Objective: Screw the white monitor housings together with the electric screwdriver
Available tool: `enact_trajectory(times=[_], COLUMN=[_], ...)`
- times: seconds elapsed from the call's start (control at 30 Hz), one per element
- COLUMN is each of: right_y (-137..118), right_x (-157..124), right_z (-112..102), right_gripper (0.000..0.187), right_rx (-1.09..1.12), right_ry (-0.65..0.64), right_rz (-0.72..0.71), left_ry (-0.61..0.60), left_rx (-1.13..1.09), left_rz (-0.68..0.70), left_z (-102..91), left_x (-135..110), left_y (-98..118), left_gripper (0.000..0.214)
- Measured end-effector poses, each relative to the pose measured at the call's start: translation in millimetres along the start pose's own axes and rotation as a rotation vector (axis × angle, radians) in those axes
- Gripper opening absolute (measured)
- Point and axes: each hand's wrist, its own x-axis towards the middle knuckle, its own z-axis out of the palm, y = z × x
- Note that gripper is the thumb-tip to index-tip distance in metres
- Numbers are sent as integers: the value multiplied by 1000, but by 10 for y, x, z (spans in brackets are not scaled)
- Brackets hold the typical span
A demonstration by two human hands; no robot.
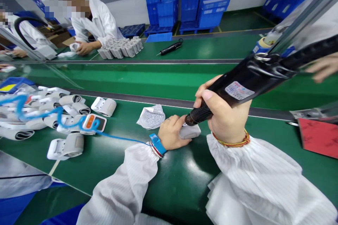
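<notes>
My right hand (224, 114) is wrapped round a black electric screwdriver (253, 77), whose tip points down onto a small grey-white plastic device (190, 132) on the green bench mat (179, 179). My left hand (173, 132) is closed on that device and holds it down; a blue wrist strap (157, 143) with a coiled blue cord sits on that wrist. A small clear bag of screws (151, 116) lies just left of my left hand.
A heap of white plastic housings (52, 116) lies at the left, one with an orange button. A red pad (318, 137) is at the right edge. Across the conveyor a person in a white coat (92, 24) handles grey parts beside another screwdriver (171, 46). Blue crates (185, 0) are stacked behind.
</notes>
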Motion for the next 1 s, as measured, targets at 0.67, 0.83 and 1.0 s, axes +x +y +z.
enact_trajectory(times=[0.67, 0.83, 1.0], right_y=[53, 51, 47], right_x=[-16, -26, -34], right_z=[52, 92, 98], right_gripper=[17, 16, 11], right_rx=[-37, -40, -38], right_ry=[29, 17, 25], right_rz=[-25, -30, -31], left_ry=[-2, 13, 7], left_rx=[-18, -30, -21], left_rz=[-14, 3, 1], left_z=[53, 67, 86], left_x=[-13, -12, -36], left_y=[-19, -38, -48], left_gripper=[83, 82, 82])
